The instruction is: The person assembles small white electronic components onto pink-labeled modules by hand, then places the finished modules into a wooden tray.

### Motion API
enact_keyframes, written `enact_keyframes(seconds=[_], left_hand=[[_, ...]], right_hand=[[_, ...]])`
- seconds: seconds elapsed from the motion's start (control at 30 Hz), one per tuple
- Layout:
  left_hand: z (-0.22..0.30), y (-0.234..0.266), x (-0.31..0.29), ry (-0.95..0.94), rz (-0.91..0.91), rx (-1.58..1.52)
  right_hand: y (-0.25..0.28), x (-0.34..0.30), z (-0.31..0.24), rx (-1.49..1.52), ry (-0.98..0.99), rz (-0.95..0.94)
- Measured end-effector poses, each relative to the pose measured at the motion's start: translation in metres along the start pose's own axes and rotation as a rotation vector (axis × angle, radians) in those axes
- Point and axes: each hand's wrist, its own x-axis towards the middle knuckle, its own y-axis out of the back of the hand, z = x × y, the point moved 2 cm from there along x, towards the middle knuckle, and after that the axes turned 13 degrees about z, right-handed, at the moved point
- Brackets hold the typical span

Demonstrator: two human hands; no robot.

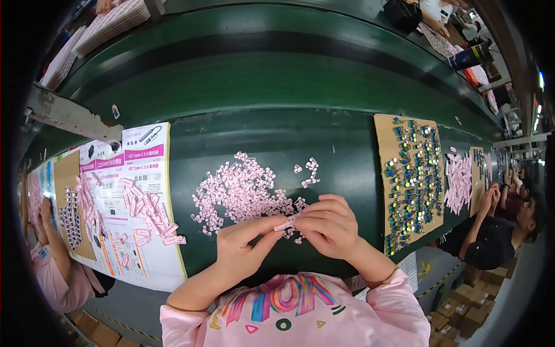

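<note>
My left hand (247,243) and my right hand (330,226) meet in front of my chest over the green bench. Between their fingertips is a small pink plastic casing (282,226), a narrow strip with slots. The left thumb and forefinger pinch one end, and the right fingers close over the other, hiding part of it. Just beyond my hands spreads a heap of tiny pink plastic pieces (243,188), some right beside my fingers. A few loose pink pieces (310,173) lie apart from the heap, to its right.
On the left, longer pink casings (149,211) lie on a printed sheet (167,156). A cardboard sheet (378,130) with rows of small circuit parts stands to the right, then more pink casings (458,182). Co-workers sit on both sides. A green conveyor (277,69) runs behind.
</note>
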Motion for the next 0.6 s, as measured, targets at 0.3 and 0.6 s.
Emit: enact_keyframes(seconds=[0.3,0.6], left_hand=[[-0.015,-0.004,0.000,0.110,0.023,-0.053],[-0.024,-0.009,0.007,0.207,0.002,-0.196]], right_hand=[[0.081,0.008,0.062,-0.360,-0.268,0.215],[0.152,-0.006,0.136,-0.566,-0.349,-0.092]])
